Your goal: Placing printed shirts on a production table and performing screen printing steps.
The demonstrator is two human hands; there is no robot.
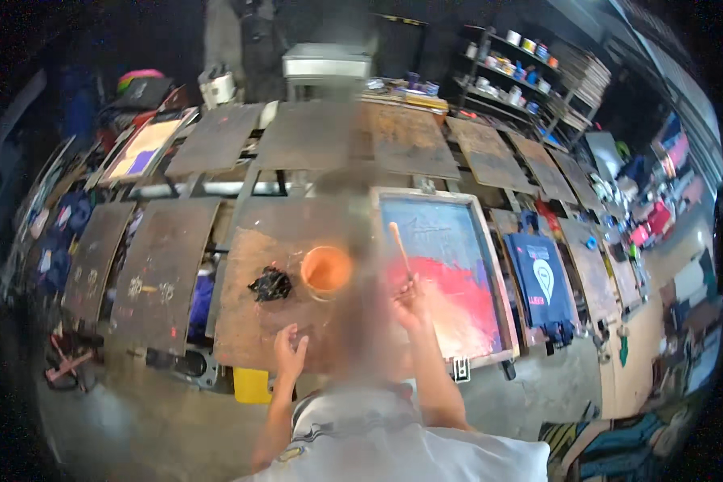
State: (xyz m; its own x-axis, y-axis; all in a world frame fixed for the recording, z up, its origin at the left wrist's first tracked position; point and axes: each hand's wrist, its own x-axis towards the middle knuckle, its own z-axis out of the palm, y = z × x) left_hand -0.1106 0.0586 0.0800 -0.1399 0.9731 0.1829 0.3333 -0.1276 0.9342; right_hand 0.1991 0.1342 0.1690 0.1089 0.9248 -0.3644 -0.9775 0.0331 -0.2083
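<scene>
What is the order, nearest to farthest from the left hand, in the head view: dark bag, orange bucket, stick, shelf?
1. Orange bucket, ahead, slightly right
2. Stick, in right hand
3. Dark bag, farther right
4. Shelf, back right

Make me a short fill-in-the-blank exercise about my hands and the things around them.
1. The hand gripping the slim stick-like tool is your ____ one.
2. The round container on the brown board is coloured ____.
3. The crumpled black bundle lies to that container's ____.
4. The dark bag lies to the ____ of the framed screen.

Missing words: right; orange; left; right.
</scene>
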